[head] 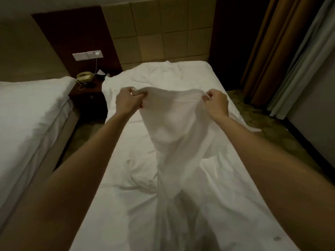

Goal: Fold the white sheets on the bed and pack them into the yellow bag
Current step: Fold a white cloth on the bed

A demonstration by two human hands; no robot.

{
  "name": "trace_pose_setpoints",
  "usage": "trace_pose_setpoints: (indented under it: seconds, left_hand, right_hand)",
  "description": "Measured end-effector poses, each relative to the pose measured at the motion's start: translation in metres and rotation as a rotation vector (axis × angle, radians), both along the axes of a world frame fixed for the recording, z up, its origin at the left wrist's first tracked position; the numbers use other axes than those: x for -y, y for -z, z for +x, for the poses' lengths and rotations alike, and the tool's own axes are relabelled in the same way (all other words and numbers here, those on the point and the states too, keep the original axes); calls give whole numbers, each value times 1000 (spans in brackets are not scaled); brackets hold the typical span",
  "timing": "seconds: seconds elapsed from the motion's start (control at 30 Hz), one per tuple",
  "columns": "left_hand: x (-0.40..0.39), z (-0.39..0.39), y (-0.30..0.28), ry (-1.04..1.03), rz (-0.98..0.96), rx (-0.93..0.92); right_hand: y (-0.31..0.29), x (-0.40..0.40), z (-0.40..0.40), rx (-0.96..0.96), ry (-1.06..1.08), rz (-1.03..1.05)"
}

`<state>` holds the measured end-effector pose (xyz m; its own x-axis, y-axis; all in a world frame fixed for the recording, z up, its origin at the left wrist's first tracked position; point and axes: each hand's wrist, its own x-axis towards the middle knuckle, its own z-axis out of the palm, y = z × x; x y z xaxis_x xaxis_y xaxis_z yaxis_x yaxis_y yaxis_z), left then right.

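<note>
A white sheet (174, 127) hangs lifted above the bed (116, 205), its lower part trailing down in a twisted drape toward me. My left hand (127, 100) grips the sheet's top edge at the left, fingers curled round a bunch of cloth. My right hand (216, 103) pinches the same edge at the right. Both arms stretch out over the mattress. More white bedding (163, 73) lies rumpled near the headboard. No yellow bag is in view.
A second bed (30, 113) with white linen stands at the left. Between the beds is a dark nightstand (90, 98) with a beige telephone (84, 77). Brown curtains (277, 51) hang at the right above patterned carpet (268, 120). A padded headboard (159, 33) backs the bed.
</note>
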<state>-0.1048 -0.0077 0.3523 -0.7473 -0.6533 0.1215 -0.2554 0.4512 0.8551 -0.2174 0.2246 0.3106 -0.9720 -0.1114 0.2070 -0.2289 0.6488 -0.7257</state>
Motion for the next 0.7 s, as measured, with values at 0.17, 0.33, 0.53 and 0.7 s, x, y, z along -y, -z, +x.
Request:
trace_pose_setpoints:
  seconds: [0.17,0.33,0.53,0.7]
  left_hand:
    - [21,-6,-25,-141,-185,-37]
    - [40,-20,-54,-131,-8,-151]
    - [46,-19,-32,-85,-8,25]
    - [43,16,60,12,-19,364]
  right_hand:
    - [-43,29,-26,-184,-110,-52]
    - [-94,67,-56,-346,-100,-150]
    - [-77,86,-50,-321,-189,-100]
    - [35,57,0,-101,-330,45]
